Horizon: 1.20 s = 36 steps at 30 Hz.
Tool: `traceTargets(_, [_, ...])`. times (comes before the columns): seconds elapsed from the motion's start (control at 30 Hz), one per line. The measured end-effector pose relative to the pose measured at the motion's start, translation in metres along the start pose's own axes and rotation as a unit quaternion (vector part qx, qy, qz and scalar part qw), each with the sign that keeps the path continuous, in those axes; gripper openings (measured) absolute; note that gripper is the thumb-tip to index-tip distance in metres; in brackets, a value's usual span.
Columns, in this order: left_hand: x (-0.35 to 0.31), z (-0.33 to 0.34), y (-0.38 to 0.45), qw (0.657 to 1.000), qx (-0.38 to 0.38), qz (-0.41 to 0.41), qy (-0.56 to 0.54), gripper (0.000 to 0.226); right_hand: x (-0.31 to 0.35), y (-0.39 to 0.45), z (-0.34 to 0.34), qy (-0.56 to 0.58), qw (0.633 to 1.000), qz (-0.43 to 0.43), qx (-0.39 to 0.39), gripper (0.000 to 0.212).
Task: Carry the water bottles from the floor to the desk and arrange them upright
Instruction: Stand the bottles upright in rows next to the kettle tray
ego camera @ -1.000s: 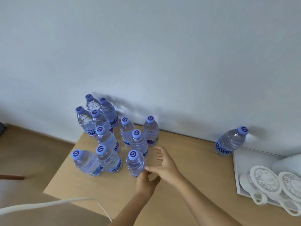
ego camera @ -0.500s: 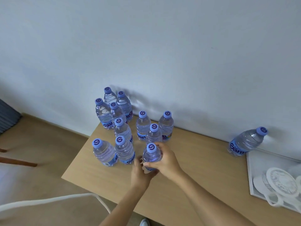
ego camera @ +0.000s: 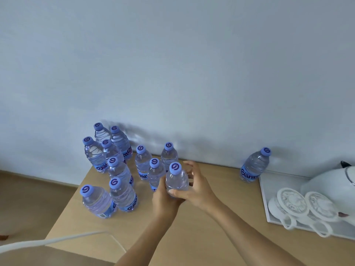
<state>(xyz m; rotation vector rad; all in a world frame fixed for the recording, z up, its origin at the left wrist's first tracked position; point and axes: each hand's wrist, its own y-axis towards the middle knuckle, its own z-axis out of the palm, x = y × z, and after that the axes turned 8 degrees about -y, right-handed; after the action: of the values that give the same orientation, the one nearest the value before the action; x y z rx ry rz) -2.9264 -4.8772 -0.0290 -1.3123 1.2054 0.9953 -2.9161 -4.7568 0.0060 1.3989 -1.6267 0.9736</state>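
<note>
While both hands clasp it | water bottle (ego camera: 176, 179) upright on bench (ego camera: 221, 189) beside cluster | left hand (ego camera: 166, 198), right hand (ego camera: 196, 186) wrapped round body | full, heavy, thin-walled, slick: grip mid-body

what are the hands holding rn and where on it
Both hands, left and right, wrap one upright water bottle around its lower body.
</note>
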Motion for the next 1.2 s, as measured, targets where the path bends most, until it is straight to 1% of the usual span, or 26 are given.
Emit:
traceTargets(0.07, [-0.007,0.012,0.0,1.0,-0.006,0.003,0.017,0.047,0.004,-0.002,-0.005,0.011,0.999,0.011,-0.03,0.076])
traceTargets(0.17, [-0.015,0.029,0.0,0.998,0.004,0.005,0.058,0.043,0.009,-0.003,-0.011,-0.002,0.995,0.02,-0.095,0.068])
traceTargets(0.27, [-0.016,0.037,-0.003,0.998,0.033,0.03,0.052,0.051,0.009,-0.003,-0.025,-0.017,0.992,0.006,-0.123,0.058])
traceTargets(0.37, [-0.016,0.035,0.001,0.993,0.099,0.062,0.035,0.069,0.006,-0.004,-0.046,-0.006,0.994,-0.006,-0.11,0.051])
traceTargets(0.47, [-0.023,0.029,0.015,0.976,0.195,0.081,0.047,0.079,0.006,-0.004,-0.068,0.008,0.998,0.005,-0.069,0.049])
traceTargets(0.53, [-0.027,0.027,0.022,0.966,0.247,0.065,0.046,0.082,0.005,-0.003,-0.079,0.028,0.999,0.014,-0.032,0.047])
traceTargets(0.6, [-0.031,0.03,0.024,0.96,0.273,0.051,0.036,0.075,0.004,-0.002,-0.086,0.045,0.999,0.019,-0.002,0.045])
traceTargets(0.63, [-0.031,0.033,0.023,0.961,0.272,0.05,0.028,0.069,0.004,-0.003,-0.089,0.051,0.999,0.018,0.01,0.044])
traceTargets(0.7, [-0.031,0.038,0.019,0.968,0.246,0.049,0.01,0.059,0.005,-0.005,-0.09,0.063,0.998,0.015,0.027,0.043])
traceTargets(0.8, [-0.029,0.047,0.013,0.979,0.196,0.048,-0.014,0.049,0.007,-0.009,-0.088,0.075,0.997,0.018,0.02,0.04])
traceTargets(0.87, [-0.029,0.054,0.009,0.986,0.152,0.061,0.001,0.047,0.008,-0.009,-0.082,0.052,0.998,0.001,-0.029,0.04])
traceTargets(0.9, [-0.029,0.058,0.007,0.99,0.128,0.065,0.012,0.045,0.007,-0.007,-0.077,0.039,0.997,0.0,-0.063,0.045])
traceTargets(0.97, [-0.029,0.066,0.002,0.995,0.083,0.055,0.03,0.038,0.007,-0.005,-0.066,0.028,0.991,0.021,-0.129,0.058])
traceTargets(1.03, [-0.029,0.071,-0.001,0.997,0.053,0.046,0.038,0.035,0.006,-0.004,-0.06,0.03,0.986,0.029,-0.161,0.06])
traceTargets(1.1, [-0.028,0.071,-0.001,0.995,0.064,0.061,0.053,0.042,0.004,-0.003,-0.062,0.034,0.986,0.031,-0.159,0.055])
traceTargets(1.2, [-0.029,0.061,0.011,0.985,0.14,0.081,0.058,0.06,0.002,-0.001,-0.078,0.047,0.991,0.023,-0.12,0.048])
